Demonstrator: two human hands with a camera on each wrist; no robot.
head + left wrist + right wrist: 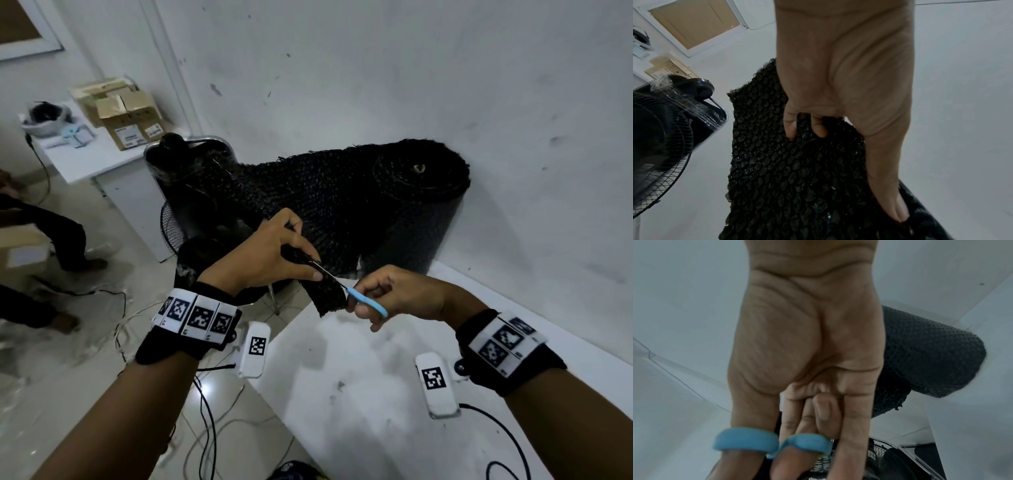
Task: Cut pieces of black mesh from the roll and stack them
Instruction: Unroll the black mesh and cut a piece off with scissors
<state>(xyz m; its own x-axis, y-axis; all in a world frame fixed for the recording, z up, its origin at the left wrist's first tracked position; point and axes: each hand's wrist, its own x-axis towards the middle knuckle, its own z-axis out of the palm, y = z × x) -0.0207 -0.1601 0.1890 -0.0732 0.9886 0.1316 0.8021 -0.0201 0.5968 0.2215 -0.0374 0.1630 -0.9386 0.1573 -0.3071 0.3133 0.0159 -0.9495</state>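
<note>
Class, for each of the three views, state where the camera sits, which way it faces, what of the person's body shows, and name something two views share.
Head: worn on the head, looking forward and down at both forearms, the left hand gripping the mesh strip, and the right hand working the scissors.
Left wrist: looks along the palm at fingers curled into the mesh.
Right wrist: looks along the palm at fingers through the blue handles.
Shared: the mesh roll shows in head and right wrist views.

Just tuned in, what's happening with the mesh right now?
A person is mid-cut. The left hand grips the loose end of the black mesh drawn off the roll, which stands on the white table against the wall. The right hand works blue-handled scissors, blades in the mesh. No stack of cut pieces is visible.
</note>
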